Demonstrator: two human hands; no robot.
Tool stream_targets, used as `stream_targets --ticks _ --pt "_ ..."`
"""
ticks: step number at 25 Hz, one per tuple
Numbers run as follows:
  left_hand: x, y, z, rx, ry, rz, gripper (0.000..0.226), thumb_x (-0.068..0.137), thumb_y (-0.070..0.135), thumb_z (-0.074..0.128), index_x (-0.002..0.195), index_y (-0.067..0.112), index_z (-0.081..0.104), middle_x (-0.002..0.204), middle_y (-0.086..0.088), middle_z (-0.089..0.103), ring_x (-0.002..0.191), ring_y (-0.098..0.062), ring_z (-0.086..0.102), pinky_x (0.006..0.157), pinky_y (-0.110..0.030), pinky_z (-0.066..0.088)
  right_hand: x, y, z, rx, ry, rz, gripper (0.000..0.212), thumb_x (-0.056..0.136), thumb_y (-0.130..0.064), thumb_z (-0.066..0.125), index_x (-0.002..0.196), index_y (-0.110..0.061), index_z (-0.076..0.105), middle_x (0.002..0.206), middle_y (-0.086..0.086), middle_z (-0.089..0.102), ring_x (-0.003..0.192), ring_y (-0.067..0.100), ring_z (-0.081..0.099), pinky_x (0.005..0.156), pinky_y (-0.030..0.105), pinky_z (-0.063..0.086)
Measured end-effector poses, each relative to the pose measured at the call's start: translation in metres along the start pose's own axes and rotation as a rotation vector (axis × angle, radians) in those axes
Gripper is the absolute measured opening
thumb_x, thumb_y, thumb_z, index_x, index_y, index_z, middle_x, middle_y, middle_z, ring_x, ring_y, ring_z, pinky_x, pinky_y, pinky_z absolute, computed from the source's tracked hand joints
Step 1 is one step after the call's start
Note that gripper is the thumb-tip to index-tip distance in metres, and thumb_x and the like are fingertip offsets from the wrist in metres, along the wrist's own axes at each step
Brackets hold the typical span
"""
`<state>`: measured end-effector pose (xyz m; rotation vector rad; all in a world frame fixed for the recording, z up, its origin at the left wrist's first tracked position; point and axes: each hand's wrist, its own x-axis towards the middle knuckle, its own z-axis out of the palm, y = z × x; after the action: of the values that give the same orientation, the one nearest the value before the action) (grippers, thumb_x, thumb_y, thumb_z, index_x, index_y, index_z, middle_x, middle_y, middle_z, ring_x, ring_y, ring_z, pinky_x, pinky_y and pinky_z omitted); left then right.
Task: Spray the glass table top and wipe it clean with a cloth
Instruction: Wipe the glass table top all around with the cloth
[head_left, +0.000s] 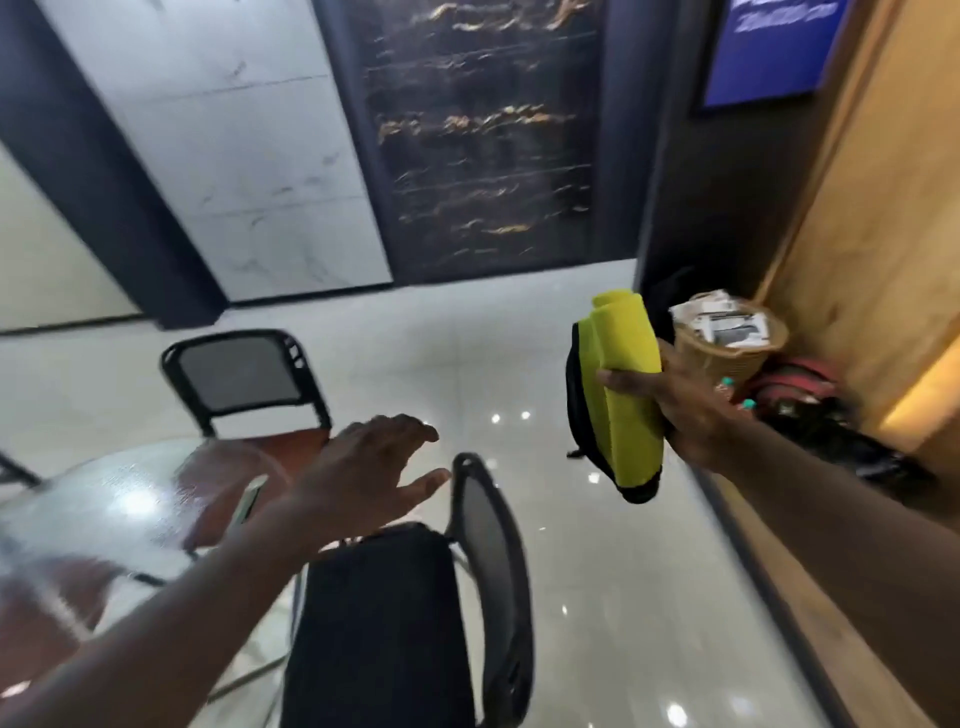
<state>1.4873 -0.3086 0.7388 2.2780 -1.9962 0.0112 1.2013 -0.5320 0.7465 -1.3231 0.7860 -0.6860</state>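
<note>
Two bare hands reach out over a glossy, pale tiled floor (597, 571) that throws back small points of light. The right hand (685, 405) is closed around a folded yellow cloth (631, 395) with a black edge, thumb across the front and fingers hidden behind it, holding it in the air well clear of the table. The left hand (374, 467) is empty, fingers spread and loosely extended, palm down. Below and to the left of those fingers lies the round glass table top (119, 514), streaked and glaring with reflected light; a small flat object on it cannot be identified through the blur. Beneath the left fingers stands a black mesh-backed chair (395, 623), and beyond them a second chair (244, 374) with a reddish-brown seat tucked against the table. Past the right hand, a woven basket (727, 353) of papers sits by a wood-panelled wall (872, 260). White and dark gold-veined marble panels (483, 145) line the far wall.
</note>
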Motion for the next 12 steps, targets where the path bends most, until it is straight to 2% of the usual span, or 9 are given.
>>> stream_targets --ticks 2,4,7,10,12 --pt "0.057 0.025 0.005 0.146 0.070 0.152 0.057 0.096 0.068 0.044 0.127 0.027 0.067 0.120 0.010 0.073 0.105 -0.019 0.070 0.100 -0.039 0.052 0.015 -0.013 -0.061 0.012 0.050 -0.084 0.052 0.078 -0.013 0.087 0.127 -0.019 0.070 0.112 0.005 0.079 0.103 0.026 0.076 0.094 0.047 0.062" --pt "0.118 0.070 0.023 0.168 0.141 0.214 0.051 0.097 0.063 0.047 0.120 0.024 0.071 0.111 0.009 0.075 0.097 -0.019 0.072 0.096 -0.039 0.054 0.035 -0.025 -0.129 -0.019 0.083 -0.148 0.057 0.078 -0.015 0.088 0.130 -0.020 0.068 0.113 0.003 0.079 0.100 0.019 0.078 0.088 0.039 0.066" --pt "0.193 0.135 0.034 0.021 0.214 0.107 0.052 0.096 0.064 0.047 0.122 0.025 0.071 0.112 0.009 0.076 0.099 -0.017 0.072 0.098 -0.038 0.053 0.077 -0.044 -0.203 -0.090 0.058 -0.173 0.059 0.083 -0.015 0.091 0.132 -0.030 0.062 0.118 -0.003 0.076 0.100 0.007 0.076 0.083 0.027 0.064" --pt "0.233 0.156 0.033 -0.076 0.260 0.017 0.054 0.096 0.065 0.048 0.125 0.025 0.069 0.119 0.008 0.075 0.108 -0.016 0.071 0.098 -0.040 0.055 0.123 -0.060 -0.228 -0.070 0.037 -0.141 0.077 0.074 -0.032 0.085 0.144 -0.028 0.053 0.129 0.000 0.070 0.110 0.017 0.072 0.086 0.034 0.061" --pt "0.260 0.150 0.028 -0.081 0.262 -0.020 0.055 0.095 0.067 0.047 0.125 0.026 0.068 0.119 0.008 0.075 0.109 -0.016 0.070 0.098 -0.041 0.055 0.161 -0.069 -0.228 -0.074 0.029 -0.123 0.080 0.075 -0.035 0.087 0.143 -0.032 0.046 0.130 -0.001 0.065 0.113 0.020 0.067 0.086 0.037 0.058"
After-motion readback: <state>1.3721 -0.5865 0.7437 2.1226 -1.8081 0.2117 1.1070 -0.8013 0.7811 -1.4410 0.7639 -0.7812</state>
